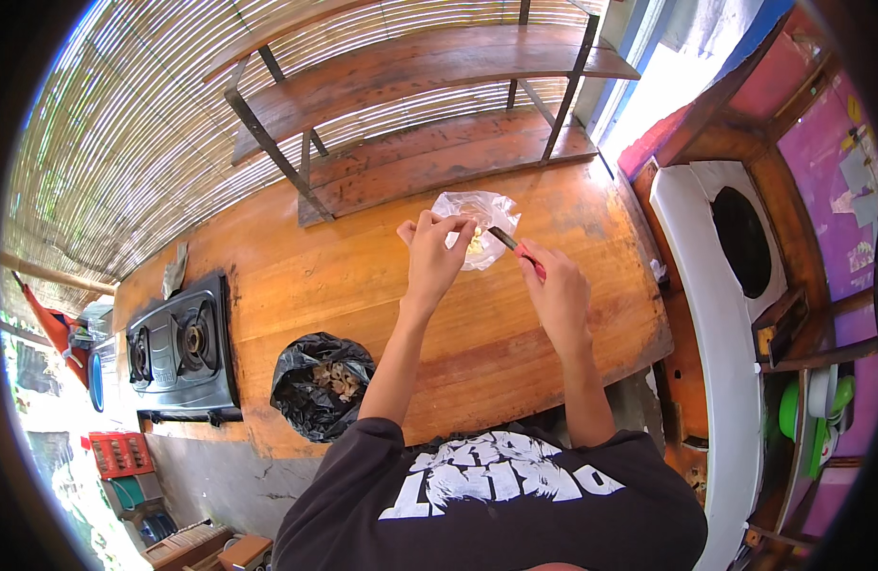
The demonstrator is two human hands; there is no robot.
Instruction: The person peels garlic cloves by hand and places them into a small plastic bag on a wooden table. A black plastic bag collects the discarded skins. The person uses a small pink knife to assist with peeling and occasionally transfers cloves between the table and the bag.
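My right hand (559, 289) grips a small knife (506, 238) by its red handle. Its dark blade points away to the upper left, above a clear plastic bag (492, 207) on the wooden table. Several pale yellow pieces (474, 245), too small to name surely, lie on the plastic. Beside the blade, my left hand (436, 250) hovers over the bag's left part with thumb and forefinger brought together. Whether a piece is pinched between those fingertips cannot be made out.
A black plastic bag (285, 375) holding brownish peelings (337, 380) stands left of my left forearm. Farther left sits a two-burner gas stove (175, 350) with a cloth (175, 271) behind it. A wooden shelf rack (410, 82) rises along the table's back. A white panel (703, 285) borders the right.
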